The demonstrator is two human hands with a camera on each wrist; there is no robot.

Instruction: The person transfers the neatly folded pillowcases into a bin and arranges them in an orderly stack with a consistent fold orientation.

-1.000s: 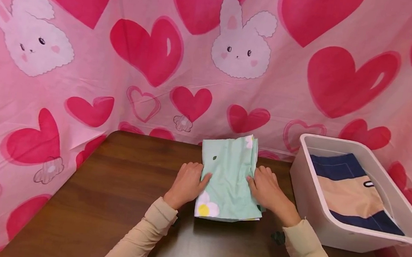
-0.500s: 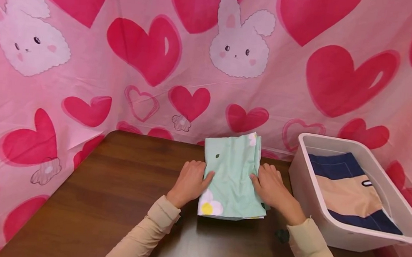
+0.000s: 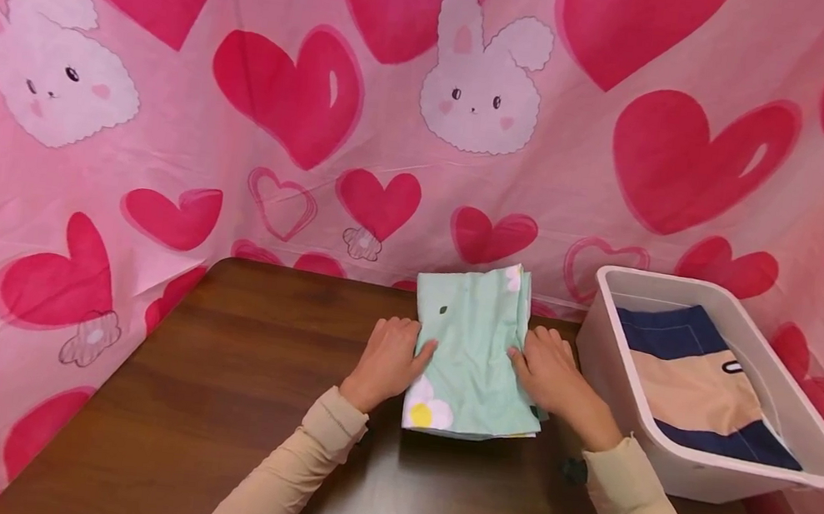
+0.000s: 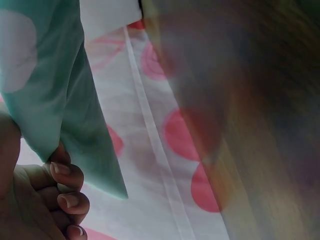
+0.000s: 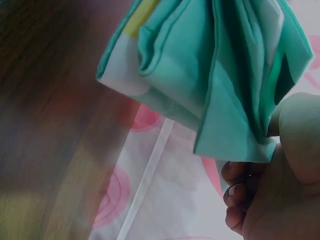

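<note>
A folded mint-green cloth (image 3: pixel 473 355) with white and yellow flowers is held up off the table between both hands. My left hand (image 3: pixel 387 363) pinches its left edge, thumb on the near face and fingers curled behind. On the opposite side, my right hand (image 3: pixel 553 377) pinches the right edge in the same way. From the left wrist view, the fabric (image 4: pixel 75 120) hangs from curled fingers (image 4: pixel 70 200). In the right wrist view, several folded layers of the cloth (image 5: pixel 185 75) gather at the thumb, with the fingers (image 5: pixel 235 197) curled beneath.
A white plastic bin (image 3: pixel 657 400) stands on the right of the brown wooden table (image 3: pixel 234 372). Inside it lies a folded navy and tan cloth (image 3: pixel 695 391). A pink curtain (image 3: pixel 388 129) with hearts and rabbits surrounds the table's back and sides.
Both hands and the green cloth have shifted slightly to the right and a little upward in the head view. The grip looks the same. The bin has stayed in place.
</note>
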